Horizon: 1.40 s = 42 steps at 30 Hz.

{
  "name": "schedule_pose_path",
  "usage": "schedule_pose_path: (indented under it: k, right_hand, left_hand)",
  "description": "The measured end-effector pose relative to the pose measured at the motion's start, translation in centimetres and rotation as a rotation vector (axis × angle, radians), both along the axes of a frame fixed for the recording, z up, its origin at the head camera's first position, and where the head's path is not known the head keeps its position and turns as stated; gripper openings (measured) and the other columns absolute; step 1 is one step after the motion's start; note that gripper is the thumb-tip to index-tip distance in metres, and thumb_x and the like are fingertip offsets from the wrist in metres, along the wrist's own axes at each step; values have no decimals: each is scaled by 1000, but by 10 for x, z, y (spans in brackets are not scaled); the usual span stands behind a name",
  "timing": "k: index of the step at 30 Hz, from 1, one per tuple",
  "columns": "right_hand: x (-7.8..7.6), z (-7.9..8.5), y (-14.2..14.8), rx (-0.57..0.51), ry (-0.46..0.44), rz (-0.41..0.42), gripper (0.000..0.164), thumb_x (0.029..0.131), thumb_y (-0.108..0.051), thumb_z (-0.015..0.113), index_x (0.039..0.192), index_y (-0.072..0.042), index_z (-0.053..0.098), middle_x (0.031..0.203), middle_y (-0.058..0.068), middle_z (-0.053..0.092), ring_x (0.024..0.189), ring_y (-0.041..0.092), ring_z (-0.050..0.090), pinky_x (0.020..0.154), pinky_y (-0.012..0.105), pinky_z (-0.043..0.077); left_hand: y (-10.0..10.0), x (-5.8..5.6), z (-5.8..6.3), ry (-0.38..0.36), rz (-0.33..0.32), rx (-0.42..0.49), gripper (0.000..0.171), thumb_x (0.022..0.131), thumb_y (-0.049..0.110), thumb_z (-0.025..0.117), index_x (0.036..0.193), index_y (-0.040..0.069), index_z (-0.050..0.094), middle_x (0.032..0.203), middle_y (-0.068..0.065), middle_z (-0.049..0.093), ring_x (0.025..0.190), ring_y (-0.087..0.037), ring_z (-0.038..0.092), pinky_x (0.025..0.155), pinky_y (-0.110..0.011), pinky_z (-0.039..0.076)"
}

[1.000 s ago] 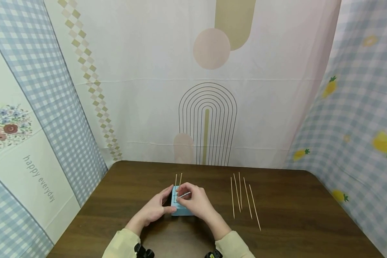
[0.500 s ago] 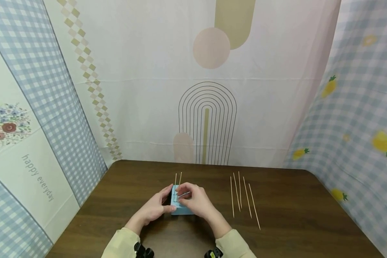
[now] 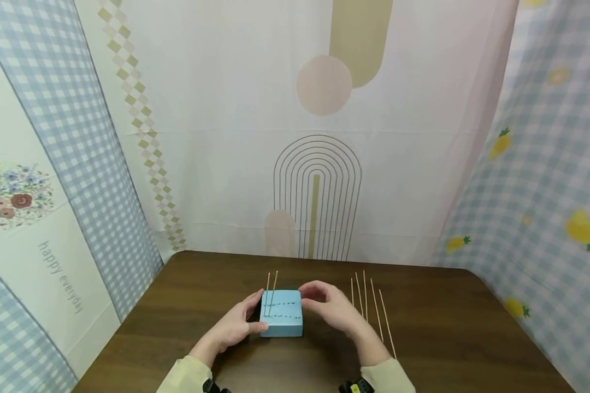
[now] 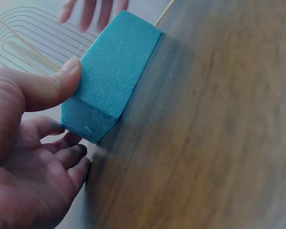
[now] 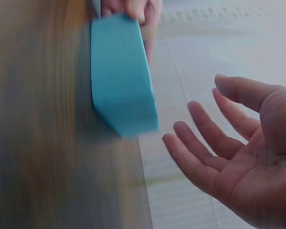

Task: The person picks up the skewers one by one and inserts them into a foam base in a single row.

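Note:
A light blue foam block (image 3: 281,330) with rows of dark marks on top sits on the table. My left hand (image 3: 232,326) holds it at its left end, the thumb over the near corner and fingers along the left side. Two thin wooden sticks (image 3: 274,287) stand upright in the block's left part, leaning slightly. Just right of the block is my right hand (image 3: 335,310), its fingers loosely bent with nothing between them. In the right wrist view, the right hand's fingers (image 5: 200,162) are spread apart from the block (image 5: 121,76).
Several more thin wooden sticks (image 3: 376,309) lie on the brown table (image 3: 447,327) to the right, partly hidden by my right forearm. Behind the table hangs a patterned cloth (image 3: 226,180), with checked cloths on both sides.
My right hand has moved from over the block to its right side, uncovering the marked top. The left hand keeps its hold. The head view has shifted slightly.

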State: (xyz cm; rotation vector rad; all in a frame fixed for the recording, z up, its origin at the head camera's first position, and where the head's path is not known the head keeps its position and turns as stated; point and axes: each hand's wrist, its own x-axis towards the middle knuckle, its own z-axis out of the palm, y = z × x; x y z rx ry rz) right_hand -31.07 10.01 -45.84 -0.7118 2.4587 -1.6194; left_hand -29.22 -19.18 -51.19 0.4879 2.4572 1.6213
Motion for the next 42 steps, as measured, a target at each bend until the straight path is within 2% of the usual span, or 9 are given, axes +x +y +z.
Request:
schedule_pose_path:
  k: [7, 13, 17, 20, 29, 35, 42]
  right_hand:
    - [1, -2, 58, 25, -86, -53, 31, 105, -21, 71, 132, -6, 69, 127, 15, 71, 111, 25, 67, 90, 52, 59]
    - [-5, -5, 99, 88, -129, -113, 41, 106, -25, 70, 139, -1, 65, 130, 19, 69, 112, 25, 66, 90, 51, 60]
    - [-11, -9, 121, 104, -128, -184, 44, 104, -20, 73, 141, 0, 63, 131, 19, 68, 110, 24, 67, 89, 50, 61]
    - [-14, -12, 136, 97, -132, -216, 45, 103, -14, 73, 143, 3, 60, 131, 23, 68, 113, 28, 68, 88, 50, 61]
    - [-17, -21, 162, 79, -161, -250, 46, 100, 1, 71, 142, 10, 57, 133, 31, 65, 115, 35, 69, 87, 49, 62]
    - [-17, -23, 172, 81, -194, -304, 48, 95, 6, 73, 140, 12, 56, 133, 33, 64, 117, 39, 67, 87, 48, 62]
    - [-18, -29, 180, 107, -279, -320, 53, 91, 4, 77, 139, 10, 57, 131, 29, 66, 112, 33, 69, 85, 47, 61]
  left_hand:
    - [-1, 2, -2, 9, -6, -6, 95, 92, 14, 83, 166, -8, 26, 172, -29, 25, 157, -50, 23, 124, -65, 21]
    - [-1, 1, -1, -22, -4, 22, 95, 92, 11, 83, 166, -7, 25, 172, -29, 23, 157, -51, 22, 125, -65, 20]
    - [-1, 1, 0, -30, -1, 28, 95, 92, 10, 83, 166, -7, 26, 172, -28, 23, 158, -51, 21, 125, -65, 20]
    - [0, 1, -1, -29, 4, 28, 95, 92, 11, 83, 166, -7, 26, 172, -29, 24, 157, -51, 22, 125, -65, 20]
    - [1, 1, 1, -31, 10, 30, 94, 92, 10, 83, 166, -7, 27, 172, -28, 25, 157, -50, 22, 125, -65, 20]
    - [1, 2, 2, -38, 16, 25, 94, 92, 10, 82, 166, -6, 28, 172, -28, 25, 158, -50, 23, 125, -65, 20]
    - [1, 1, 2, -41, 17, 24, 94, 92, 11, 83, 166, -6, 27, 172, -28, 25, 158, -49, 22, 125, -64, 20]
